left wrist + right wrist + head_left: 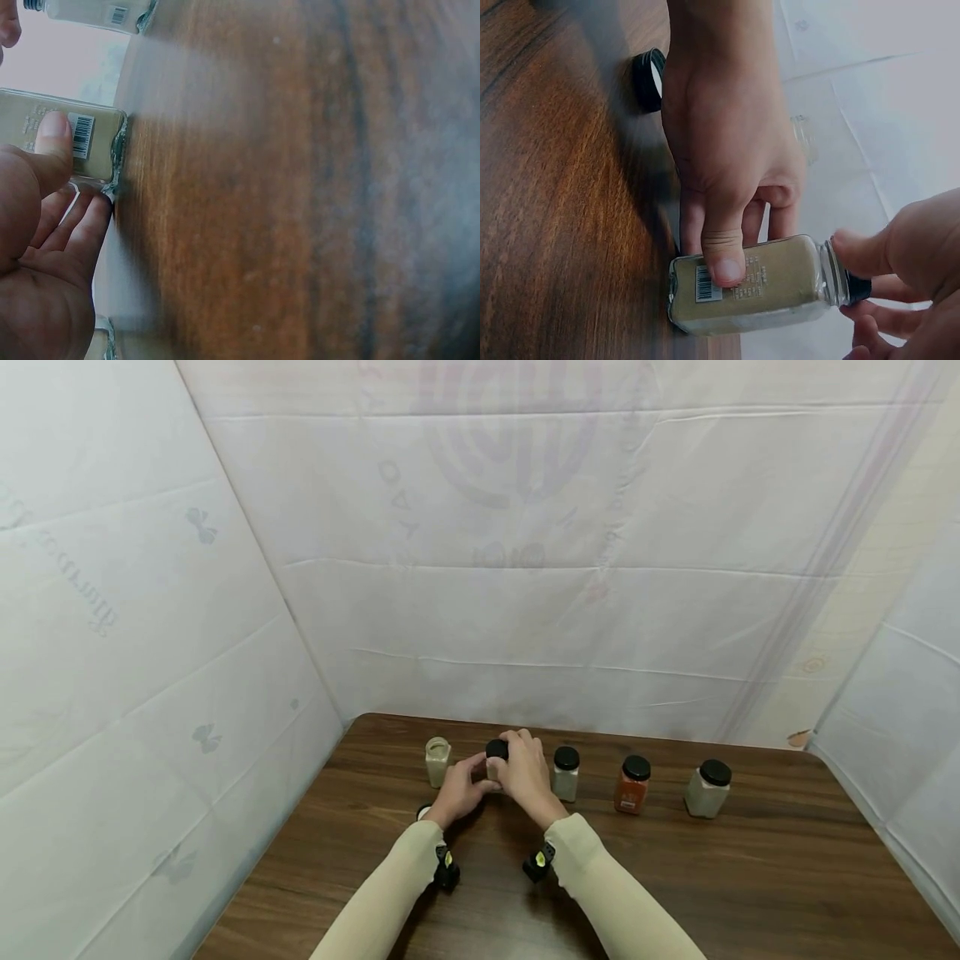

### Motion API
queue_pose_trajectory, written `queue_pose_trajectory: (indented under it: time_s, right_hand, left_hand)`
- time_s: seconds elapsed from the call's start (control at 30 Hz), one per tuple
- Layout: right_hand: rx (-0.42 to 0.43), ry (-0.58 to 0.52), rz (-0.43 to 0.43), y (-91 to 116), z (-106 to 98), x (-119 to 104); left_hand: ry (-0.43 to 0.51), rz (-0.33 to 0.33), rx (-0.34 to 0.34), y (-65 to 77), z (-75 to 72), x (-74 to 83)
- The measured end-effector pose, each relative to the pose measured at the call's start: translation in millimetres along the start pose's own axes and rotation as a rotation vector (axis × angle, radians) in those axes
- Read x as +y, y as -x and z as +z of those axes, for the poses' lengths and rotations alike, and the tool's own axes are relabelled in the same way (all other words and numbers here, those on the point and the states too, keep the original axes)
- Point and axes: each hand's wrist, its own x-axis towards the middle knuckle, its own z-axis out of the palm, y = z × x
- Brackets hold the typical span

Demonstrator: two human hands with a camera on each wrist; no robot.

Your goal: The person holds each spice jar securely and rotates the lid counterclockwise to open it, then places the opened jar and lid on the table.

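A square glass jar of beige-brown powder [784, 281], with a barcode label, stands on the table between both hands. My left hand [459, 792] grips the jar's body low down, its thumb over the label. The fingers of my right hand [525, 770] pinch the black lid [860, 289] at the jar's top. Whether the lid is tight or loose, I cannot tell. Left of my left hand stands a lidless jar [438, 765] with pale contents. Nearer me, partly hidden by that hand, a loose black lid [649, 80] rests on the table.
Along the table to the right stand a black-lidded jar of greyish powder [566, 781], a jar of orange-red powder [632, 793] and another pale grey jar [707, 797]. The brown wooden table [750, 877] ends at a wall hung with white sheeting [525, 627].
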Motion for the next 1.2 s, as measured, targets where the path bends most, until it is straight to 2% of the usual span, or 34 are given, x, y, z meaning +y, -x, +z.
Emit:
queue_pose_trajectory:
  time_s: [0.23, 0.43, 1.2]
  right_hand:
    - [-0.058, 0.058, -0.008, -0.9, 1.3, -0.4]
    - [-0.065, 0.06, -0.003, -1.5, 2.3, 0.2]
    - [-0.072, 0.053, -0.069, -1.5, -3.1, -1.2]
  left_hand:
    - [0.013, -0.019, 0.004, -0.7, 1.2, -1.3]
    - [0.011, -0.022, 0.005, -1.3, 1.6, -2.6]
    - [0.013, -0.035, -0.011, 0.8, 1.1, -2.4]
